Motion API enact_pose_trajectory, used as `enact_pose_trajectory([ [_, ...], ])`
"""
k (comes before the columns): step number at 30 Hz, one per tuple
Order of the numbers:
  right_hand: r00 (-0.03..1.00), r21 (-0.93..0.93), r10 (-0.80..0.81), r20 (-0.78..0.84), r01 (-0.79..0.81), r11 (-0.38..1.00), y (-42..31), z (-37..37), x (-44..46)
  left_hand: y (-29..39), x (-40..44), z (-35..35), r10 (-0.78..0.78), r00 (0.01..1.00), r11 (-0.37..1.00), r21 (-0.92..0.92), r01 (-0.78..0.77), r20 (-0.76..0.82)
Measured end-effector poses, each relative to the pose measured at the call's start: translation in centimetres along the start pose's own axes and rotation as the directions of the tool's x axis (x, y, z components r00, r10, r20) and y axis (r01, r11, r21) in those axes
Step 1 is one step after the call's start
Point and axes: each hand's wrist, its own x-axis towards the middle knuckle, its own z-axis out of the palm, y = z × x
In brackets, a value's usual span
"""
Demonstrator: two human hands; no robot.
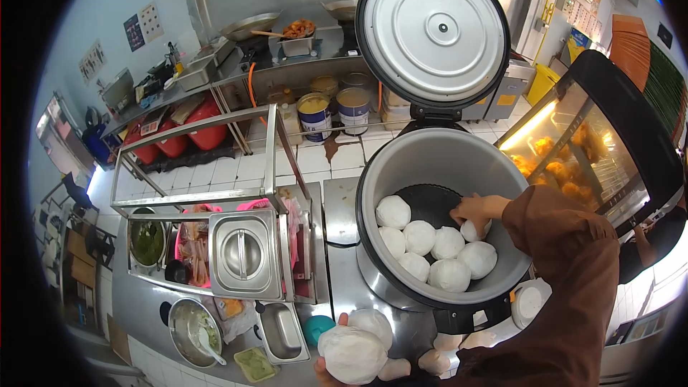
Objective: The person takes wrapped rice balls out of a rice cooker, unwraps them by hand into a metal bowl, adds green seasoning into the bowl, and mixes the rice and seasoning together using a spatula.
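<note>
Inside the open, large rice cooker [364, 193] sit several white, round, paper-wrapped bundles [448, 274], grouped toward the near side on a dark base. My right hand [476, 208] reaches in over the right wall, its fingers around a white bundle [474, 231] near the inner right side. At the bottom, my left hand [324, 371] shows only some fingertips around a larger white wrapped bundle [352, 353]. Another white bundle [373, 324] lies just behind it, partly hidden; I cannot tell whether the left hand also supports it.
The cooker's lid [433, 32] stands raised behind it. To the right is a lit display case [573, 143] with fried food. On the left, a metal rack [193, 193] holds a lidded steel pan [245, 254]. A steel bowl [195, 330] and teal round object [317, 330] sit in front.
</note>
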Motion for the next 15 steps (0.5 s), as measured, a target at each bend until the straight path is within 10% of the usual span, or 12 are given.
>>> enact_pose_trajectory([
  [6, 0.998, 0.357, -0.005, 0.061, -0.018, 0.934, 0.7, -4.4, -2.1, 0.0, -0.2, 0.8, -0.001, 0.999, 0.998, 0.055, -0.001, 0.032],
  [9, 0.957, 0.888, -0.221, 0.186, -0.068, 0.454, 0.4, -4.0, -1.2, 0.1, -0.1, 1.5, 0.004, 0.999, 0.997, 0.081, -0.007, 0.044],
  [15, 0.952, 0.793, -0.143, 0.272, -0.138, 0.594, -3.0, -3.8, 0.1, 0.2, 0.0, 2.6, 0.005, 0.997, 0.991, 0.131, -0.015, 0.077],
])
